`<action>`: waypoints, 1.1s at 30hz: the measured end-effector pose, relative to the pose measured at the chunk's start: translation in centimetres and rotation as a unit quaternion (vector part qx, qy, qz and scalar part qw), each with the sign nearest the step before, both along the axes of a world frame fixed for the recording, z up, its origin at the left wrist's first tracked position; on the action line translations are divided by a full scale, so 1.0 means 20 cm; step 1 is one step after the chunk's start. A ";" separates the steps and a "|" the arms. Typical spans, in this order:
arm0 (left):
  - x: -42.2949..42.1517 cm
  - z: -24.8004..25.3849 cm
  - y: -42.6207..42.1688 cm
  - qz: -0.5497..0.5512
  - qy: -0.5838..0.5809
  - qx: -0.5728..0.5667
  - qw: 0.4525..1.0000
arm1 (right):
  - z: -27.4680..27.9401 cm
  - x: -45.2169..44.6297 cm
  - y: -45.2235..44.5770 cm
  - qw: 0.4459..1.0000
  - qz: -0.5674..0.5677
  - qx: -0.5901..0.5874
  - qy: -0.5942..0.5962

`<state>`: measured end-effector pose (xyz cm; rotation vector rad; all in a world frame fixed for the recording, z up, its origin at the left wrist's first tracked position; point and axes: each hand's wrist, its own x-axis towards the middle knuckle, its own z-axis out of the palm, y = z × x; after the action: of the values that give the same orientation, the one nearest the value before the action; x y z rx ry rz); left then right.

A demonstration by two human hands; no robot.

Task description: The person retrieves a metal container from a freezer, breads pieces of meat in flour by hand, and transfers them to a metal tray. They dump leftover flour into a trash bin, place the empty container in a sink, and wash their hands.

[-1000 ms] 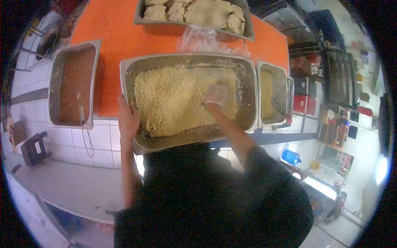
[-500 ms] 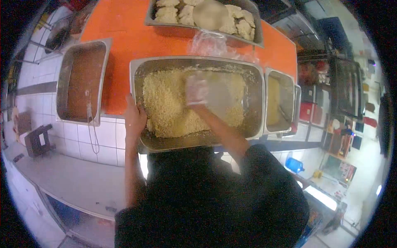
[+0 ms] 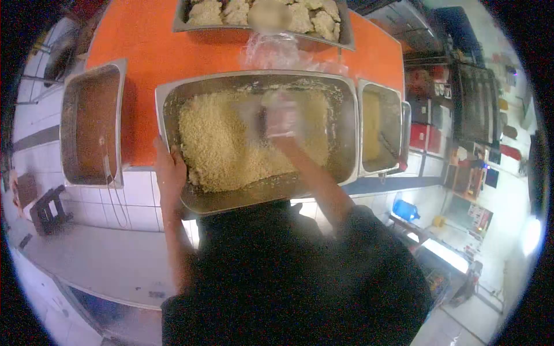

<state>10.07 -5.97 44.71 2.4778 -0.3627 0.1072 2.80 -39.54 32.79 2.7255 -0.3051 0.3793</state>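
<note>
A large metal tray (image 3: pixel 259 202) of pale, crumbly coating (image 3: pixel 213 144) stands in front of me, tilted a little. My left hand (image 3: pixel 172 168) grips its left wall, fingers round the rim. Inside the tray, over the coating, is my right hand (image 3: pixel 281 117), seemingly in a clear plastic covering and smeared by motion; its fingers and anything in them cannot be made out. Behind the tray, a crumpled clear plastic bag (image 3: pixel 271 51) lies on the orange table (image 3: pixel 150 46).
At the back, a metal tray (image 3: pixel 219 27) holds several coated pieces (image 3: pixel 206 12). On the left, a deep pan (image 3: pixel 92 127) carries a wire tool (image 3: pixel 107 161). A smaller pan (image 3: pixel 372 124) with yellowish contents adjoins the big tray's right side. A white counter (image 3: pixel 98 259) stands lower left.
My right hand has swept left through the coating, then slightly back right. My left hand stays on the tray wall. The whole view has shifted slightly.
</note>
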 end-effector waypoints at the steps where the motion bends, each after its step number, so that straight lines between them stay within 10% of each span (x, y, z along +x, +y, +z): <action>1: 0.01 0.03 -0.02 0.000 0.000 -0.005 1.000 | 0.01 -0.06 -0.15 0.995 -0.051 -0.084 0.022; 7: 0.02 0.12 -0.03 0.022 0.122 0.001 0.992 | 0.13 -0.16 -0.61 0.982 -0.102 0.106 0.122; 9: 0.04 0.14 -0.05 0.047 0.204 0.007 0.978 | 0.20 -0.26 -0.66 0.963 -0.020 -0.008 0.270; 13: 0.04 -0.03 0.01 0.021 0.098 0.004 0.995 | 0.49 -0.42 -0.54 0.890 0.026 0.123 0.439; 19: 0.02 0.03 -0.03 0.013 0.087 -0.027 0.996 | 0.06 -0.93 -0.44 0.881 0.197 -0.274 0.332; 24: 0.03 -0.02 0.00 0.003 0.028 -0.007 1.000 | 0.41 -0.47 0.21 0.829 0.140 0.292 0.456; 33: 0.04 0.13 -0.04 0.039 0.145 -0.049 0.987 | 0.16 -0.33 0.50 0.820 0.207 0.377 0.377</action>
<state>10.82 -6.77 47.36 2.3651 -0.1329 -0.1965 -3.70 -29.44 36.08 3.3858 0.4735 -0.9292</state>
